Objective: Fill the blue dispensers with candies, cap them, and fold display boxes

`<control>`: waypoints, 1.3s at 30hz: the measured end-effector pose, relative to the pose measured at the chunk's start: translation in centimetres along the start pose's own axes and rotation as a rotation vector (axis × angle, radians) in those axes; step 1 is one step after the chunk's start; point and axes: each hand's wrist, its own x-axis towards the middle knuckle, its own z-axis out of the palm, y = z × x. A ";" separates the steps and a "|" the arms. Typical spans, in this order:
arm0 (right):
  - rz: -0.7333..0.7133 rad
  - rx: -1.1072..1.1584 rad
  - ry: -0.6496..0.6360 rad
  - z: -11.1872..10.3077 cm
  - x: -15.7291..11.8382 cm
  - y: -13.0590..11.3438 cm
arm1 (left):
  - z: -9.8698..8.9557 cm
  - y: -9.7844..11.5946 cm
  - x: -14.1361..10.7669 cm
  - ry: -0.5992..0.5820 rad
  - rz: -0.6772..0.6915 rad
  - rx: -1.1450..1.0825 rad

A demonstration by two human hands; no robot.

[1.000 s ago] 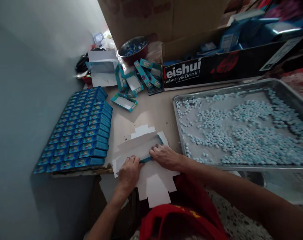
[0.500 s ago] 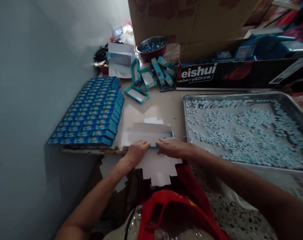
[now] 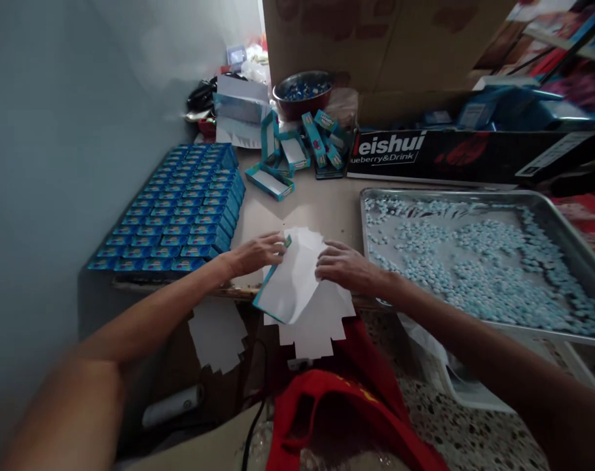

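A partly folded cardboard box, white inside with a teal printed edge, is tilted over the table's front edge. My left hand has its fingers closed on the upper left side of the box. At the opposite side, my right hand grips the box's right edge with bent fingers. Flat white box blanks lie beneath it, their notched flaps hanging past the table edge. Beyond my hands, several folded teal boxes lie in a loose pile.
Rows of blue packets stand on the left by the wall. A metal tray of pale blue candies fills the right. Behind are a bowl and a black printed carton. More blanks hang below at left.
The box has been lifted from lying level along the table edge and turned diagonally. My hands have moved apart, the left one farther up and to its left side.
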 end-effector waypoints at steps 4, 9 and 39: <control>0.110 -0.042 0.043 2.0 -0.3 -2.8 | -2.4 0.5 2.7 -0.165 0.110 0.045; 0.294 -0.019 0.062 3.8 0.5 -4.3 | -1.2 7.6 -1.9 -0.084 -0.268 0.128; 0.331 0.033 -0.045 6.2 3.9 -3.2 | 8.0 10.4 -3.7 -0.083 -0.689 0.223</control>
